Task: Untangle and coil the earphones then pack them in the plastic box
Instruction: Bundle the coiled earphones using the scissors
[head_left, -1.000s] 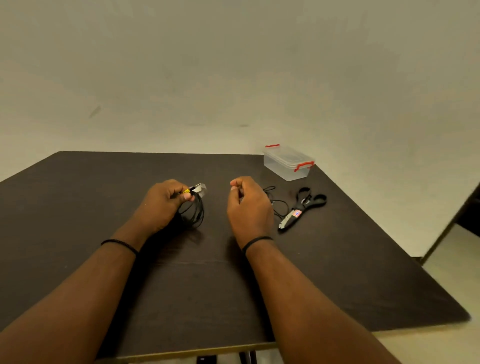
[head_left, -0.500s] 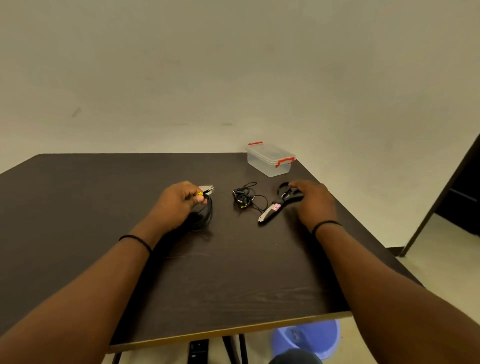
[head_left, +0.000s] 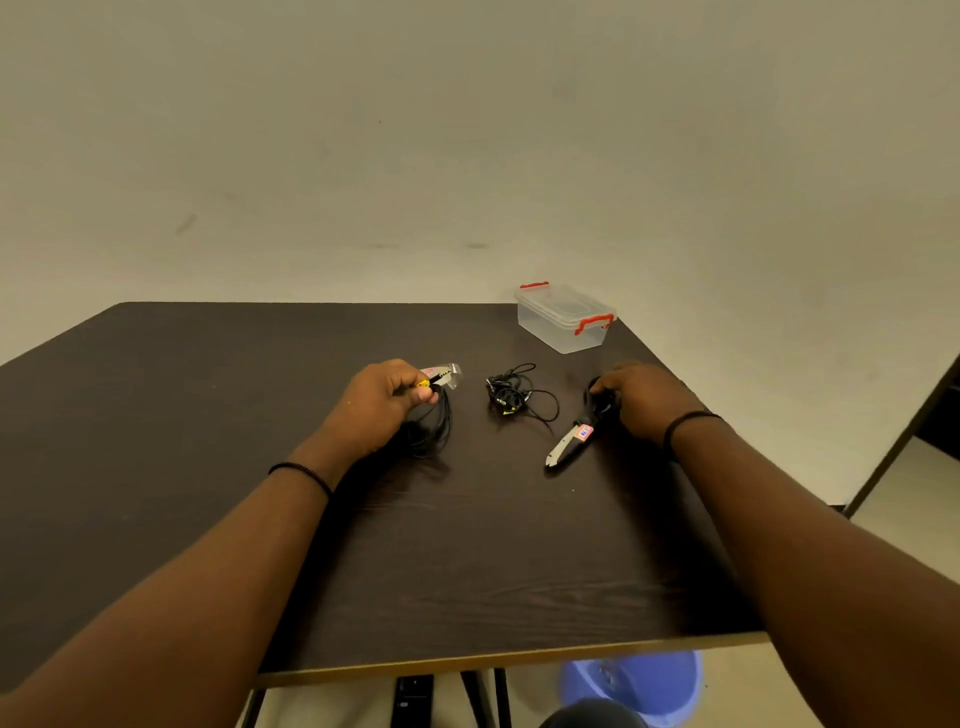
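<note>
both arms reach forward over the table (head_left: 208, 415). left hand (head_left: 382, 402) curls around a coiled black earphone cable (head_left: 434, 426), pinching its taped end. right hand (head_left: 641, 397) grips the scissors' handles (head_left: 602, 402). between the hands lies a tangled earphone (head_left: 511, 397); beyond it, nearer the right hand, stands the lidded plastic box (head_left: 563, 319).

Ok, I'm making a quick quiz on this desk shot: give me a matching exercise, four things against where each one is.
Things:
1. plastic box
2. scissors
3. tangled earphones
4. coiled black cable

Places:
a. held in the left hand
b. lying loose between the two hands
c. far right part of the table, lid on
d. handles under the right hand

Pairs: 1-c, 2-d, 3-b, 4-a
</note>
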